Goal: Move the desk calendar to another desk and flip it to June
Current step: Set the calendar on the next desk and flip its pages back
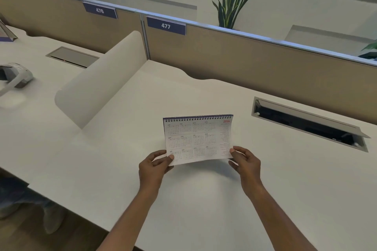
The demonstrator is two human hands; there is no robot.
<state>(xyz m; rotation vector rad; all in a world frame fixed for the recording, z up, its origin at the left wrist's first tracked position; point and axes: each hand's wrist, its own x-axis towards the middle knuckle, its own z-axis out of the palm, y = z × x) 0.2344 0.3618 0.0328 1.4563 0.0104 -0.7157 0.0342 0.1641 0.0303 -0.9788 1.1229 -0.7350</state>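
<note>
Two hands, left hand (154, 166) and right hand (245, 162), fingers pinching one desk calendar (199, 138) over one desk (285, 189).

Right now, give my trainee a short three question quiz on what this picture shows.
1. True or false: both hands hold the desk calendar by its lower corners.
2. Which number tag hangs on the partition behind this desk: A 476, B 477, C 480?
3. Fill in: the showing page is a full ____ overview, not June.

Key
1. True: left hand and right hand each pinch a corner.
2. B
3. year, marked 2026
</note>
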